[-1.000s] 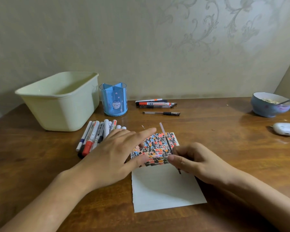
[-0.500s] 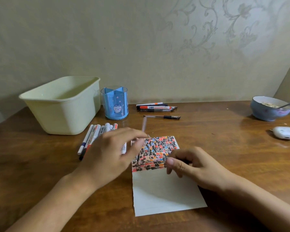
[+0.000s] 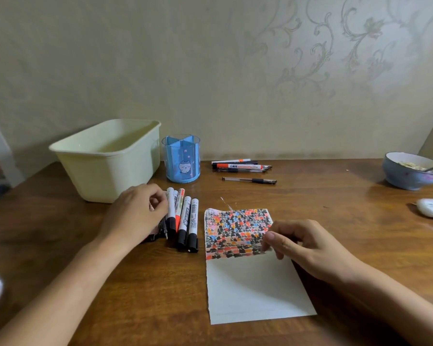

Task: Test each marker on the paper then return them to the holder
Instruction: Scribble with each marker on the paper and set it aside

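so the left hand (image 3: 138,213) sits curled right on the marker pile (image 3: 183,221), can't tell if it's gripping one, markers' long axes point toward the blue holder (image 3: 181,158) just beyond, while the right hand (image 3: 303,243), loosely curled and empty, rests on the paper (image 3: 250,290).

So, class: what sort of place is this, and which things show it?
Probably a desk at home: a wooden table against a wallpapered wall, with a bowl of food and a pen holder.
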Motion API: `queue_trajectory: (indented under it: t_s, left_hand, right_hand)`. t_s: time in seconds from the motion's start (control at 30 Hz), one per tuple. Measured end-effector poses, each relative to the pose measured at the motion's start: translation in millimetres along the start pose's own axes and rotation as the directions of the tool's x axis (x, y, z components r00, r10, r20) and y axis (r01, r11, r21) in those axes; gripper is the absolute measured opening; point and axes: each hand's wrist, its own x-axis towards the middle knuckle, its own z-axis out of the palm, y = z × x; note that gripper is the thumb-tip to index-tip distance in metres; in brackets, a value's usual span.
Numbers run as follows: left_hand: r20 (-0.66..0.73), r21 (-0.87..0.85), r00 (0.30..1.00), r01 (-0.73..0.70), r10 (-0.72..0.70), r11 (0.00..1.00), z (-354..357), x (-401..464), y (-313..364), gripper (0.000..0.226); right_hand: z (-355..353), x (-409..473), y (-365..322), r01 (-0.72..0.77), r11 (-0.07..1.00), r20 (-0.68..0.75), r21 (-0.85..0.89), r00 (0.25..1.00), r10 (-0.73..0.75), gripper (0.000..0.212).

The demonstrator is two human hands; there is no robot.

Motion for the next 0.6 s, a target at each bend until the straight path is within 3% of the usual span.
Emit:
queue_trajectory:
  t_s: [0.13,0.47,0.6]
  left_hand:
    - [0.037,0.048,0.998,-0.048,0.046,0.998,5.7,0.4,-5.1,0.006]
    - [0.199,0.149,0.98,-0.052,0.022,0.987,8.1,-1.4,-0.7,0.046]
    - [0.209,0.119,0.977,-0.077,0.051,0.99,8.8,-2.0,-0.9,0.047]
  right_hand:
    - [-0.6,0.5,-0.7,-0.002,1.0,-0.006,0.002,1.0,0.002,0.03]
    - [-1.4,0.5,2.6,0.001,1.0,-0.004,-0.014,1.0,-0.001,0.035]
    - [-1.4,1.7,3.3,0.004,0.999,-0.009,-0.032,1.0,-0.004,0.032]
